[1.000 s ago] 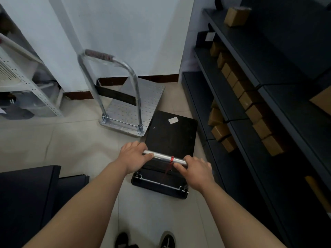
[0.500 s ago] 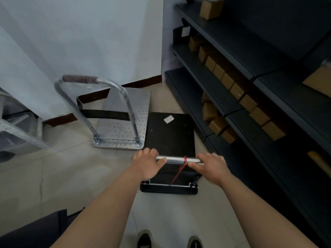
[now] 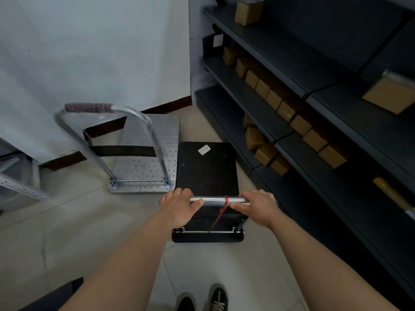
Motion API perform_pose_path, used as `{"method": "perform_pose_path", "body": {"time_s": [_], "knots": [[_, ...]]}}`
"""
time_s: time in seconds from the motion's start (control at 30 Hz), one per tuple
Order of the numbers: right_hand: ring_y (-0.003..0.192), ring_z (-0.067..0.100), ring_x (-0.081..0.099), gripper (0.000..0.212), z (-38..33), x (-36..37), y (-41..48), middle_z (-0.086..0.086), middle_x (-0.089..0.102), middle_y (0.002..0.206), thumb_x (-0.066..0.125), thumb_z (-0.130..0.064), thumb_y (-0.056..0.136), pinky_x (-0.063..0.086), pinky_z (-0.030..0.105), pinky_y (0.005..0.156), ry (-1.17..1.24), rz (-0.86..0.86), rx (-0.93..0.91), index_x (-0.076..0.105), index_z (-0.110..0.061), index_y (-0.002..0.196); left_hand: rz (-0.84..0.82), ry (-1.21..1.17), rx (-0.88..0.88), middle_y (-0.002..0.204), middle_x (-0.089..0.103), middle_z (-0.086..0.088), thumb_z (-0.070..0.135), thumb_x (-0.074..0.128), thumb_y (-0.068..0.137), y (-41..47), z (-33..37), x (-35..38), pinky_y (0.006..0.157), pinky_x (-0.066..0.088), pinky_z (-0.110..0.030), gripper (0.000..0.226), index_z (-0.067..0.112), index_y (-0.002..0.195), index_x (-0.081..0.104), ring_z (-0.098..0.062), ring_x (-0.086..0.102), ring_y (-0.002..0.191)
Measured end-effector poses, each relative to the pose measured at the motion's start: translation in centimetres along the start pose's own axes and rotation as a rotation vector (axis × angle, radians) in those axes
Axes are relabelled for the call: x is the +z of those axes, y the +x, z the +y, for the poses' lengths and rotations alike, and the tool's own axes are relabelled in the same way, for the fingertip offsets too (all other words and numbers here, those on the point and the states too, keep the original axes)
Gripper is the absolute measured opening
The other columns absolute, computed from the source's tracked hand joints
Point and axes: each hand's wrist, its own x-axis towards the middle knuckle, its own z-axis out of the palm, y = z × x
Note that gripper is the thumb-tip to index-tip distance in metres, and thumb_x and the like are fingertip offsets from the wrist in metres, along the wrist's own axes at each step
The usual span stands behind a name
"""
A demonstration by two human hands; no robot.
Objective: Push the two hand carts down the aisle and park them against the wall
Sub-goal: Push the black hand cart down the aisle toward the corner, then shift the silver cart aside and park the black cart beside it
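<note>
As we roll the black cart [image 3: 207, 167] forward, it has drawn up straight beside the silver cart [image 3: 146, 153], which sits parked near the wall [image 3: 89, 52]; a short push remains. Our left hand [image 3: 177, 206] and right hand [image 3: 258, 206] are both wrapped around its handle bar [image 3: 216, 200]. We count two carts, two hands, and about fifteen boxes [image 3: 276, 97] on the shelves [image 3: 292, 55].

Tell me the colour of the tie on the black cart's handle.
Red; the tie shows in the head view, between both hands.
</note>
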Motion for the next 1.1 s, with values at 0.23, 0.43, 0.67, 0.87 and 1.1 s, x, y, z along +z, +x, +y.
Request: {"method": "perform_pose_path", "body": {"time_s": [0.23, 0.43, 0.67, 0.87, 1.1], "knots": [[0.096, 0.015, 0.044, 0.027, -0.4, -0.5, -0.7, -0.008, 0.051, 0.095, 0.049, -0.059, 0.090, 0.035, 0.038, 0.095, 0.021, -0.029, 0.027, 0.049, -0.033, 0.095, -0.007, -0.037, -0.016, 0.122, 0.047, -0.002, 0.055, 0.031, 0.093, -0.6, 0.2, 0.1, 0.106, 0.030, -0.041, 0.045, 0.025, 0.123, 0.046, -0.025, 0.037, 0.120], [0.103, 0.018, 0.047, 0.029, -1.3, -0.6, -1.1, -0.004, 0.055, 0.103, 0.055, -0.054, 0.088, 0.041, 0.037, 0.093, 0.037, 0.006, 0.063, 0.057, -0.030, 0.104, 0.057, -0.164, -0.041, 0.122, 0.050, -0.006, 0.043, 0.040, 0.095, -1.1, 0.0, -0.6, 0.104, 0.035, -0.040, 0.036, 0.018, 0.119, 0.051, -0.025, 0.040, 0.118], [0.124, 0.020, 0.049, 0.049, -4.3, -4.0, -0.8, -0.002, 0.056, 0.131, 0.050, -0.054, 0.091, 0.039, 0.042, 0.105, 0.122, 0.054, 0.111, 0.053, -0.026, 0.131, 0.102, -0.330, -0.013, 0.108, 0.061, -0.005, 0.038, 0.043, 0.095, -2.7, -1.3, -5.6, 0.094, 0.044, -0.038, 0.030, 0.014, 0.106, 0.058, -0.023, 0.055, 0.104], [0.119, 0.020, 0.055, 0.053, -9.5, -7.9, 0.6, 0.000, 0.058, 0.131, 0.052, -0.054, 0.091, 0.046, 0.044, 0.101, 0.238, 0.109, 0.033, 0.050, -0.024, 0.134, 0.225, -0.450, -0.015, 0.094, 0.062, -0.006, 0.034, 0.045, 0.096, -4.6, -2.7, -11.6, 0.081, 0.044, -0.035, 0.033, 0.005, 0.106, 0.058, -0.025, 0.059, 0.093], [0.109, 0.017, 0.059, 0.050, -16.4, -12.6, 5.5, -0.001, 0.061, 0.124, 0.057, -0.053, 0.088, 0.050, 0.042, 0.096, 0.302, 0.141, -0.079, 0.053, -0.025, 0.129, 0.370, -0.449, -0.069, 0.105, 0.064, -0.007, 0.035, 0.044, 0.096, -4.1, -5.7, -18.4, 0.085, 0.045, -0.036, 0.031, 0.010, 0.109, 0.057, -0.024, 0.059, 0.098]]}}
